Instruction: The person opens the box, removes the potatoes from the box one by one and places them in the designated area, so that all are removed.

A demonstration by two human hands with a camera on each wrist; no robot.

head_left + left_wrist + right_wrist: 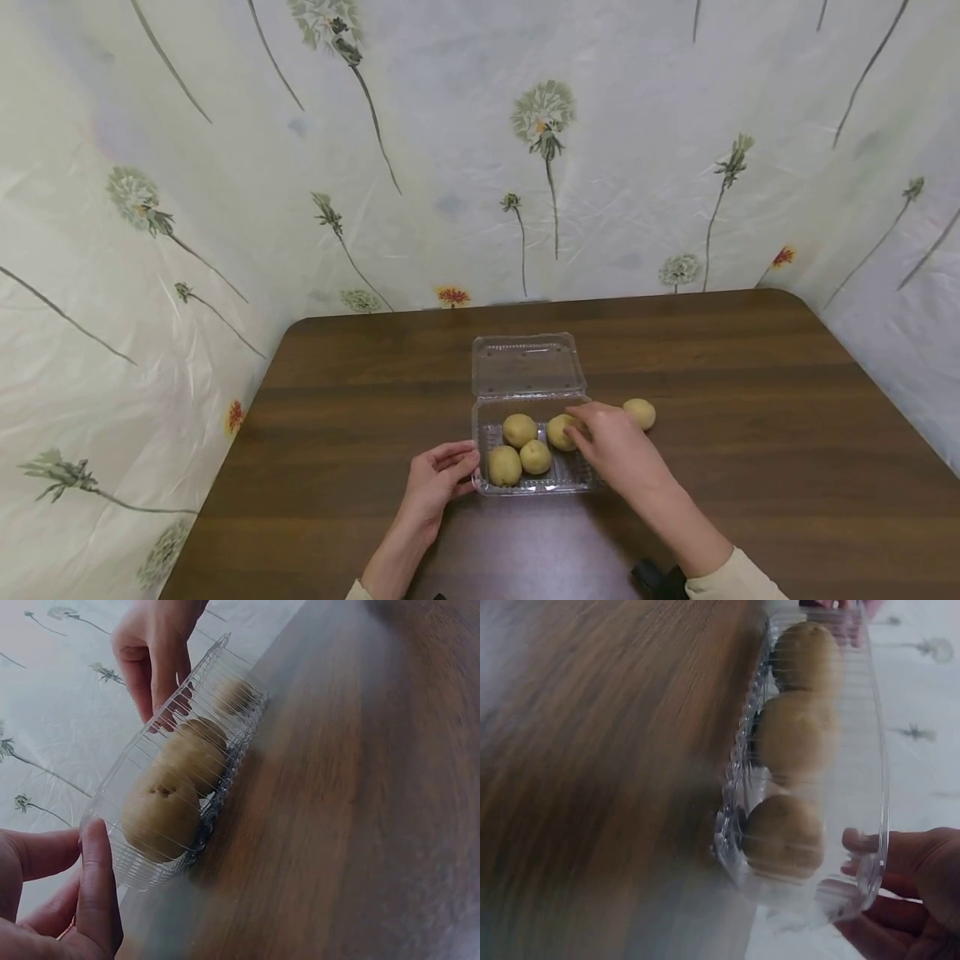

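A clear plastic clamshell container [558,483] sits on the table with its lid [525,367] folded back. Several round yellow-brown potatoes [505,467] lie inside. My left hand [438,483] pinches the container's left edge between thumb and fingers. Over the container's right side, my right hand [618,446] reaches in with its fingertips at the rightmost potato [561,433]. In the right wrist view, a small gap shows between these fingers [859,840] and the nearest potato [784,836], which rests low in the container.
One more potato [639,413] lies on the dark wooden table [360,392], just beyond the right hand. A dark object [656,577] shows by the right sleeve. Pale fabric [450,167] printed with dandelions hangs behind and beside the table.
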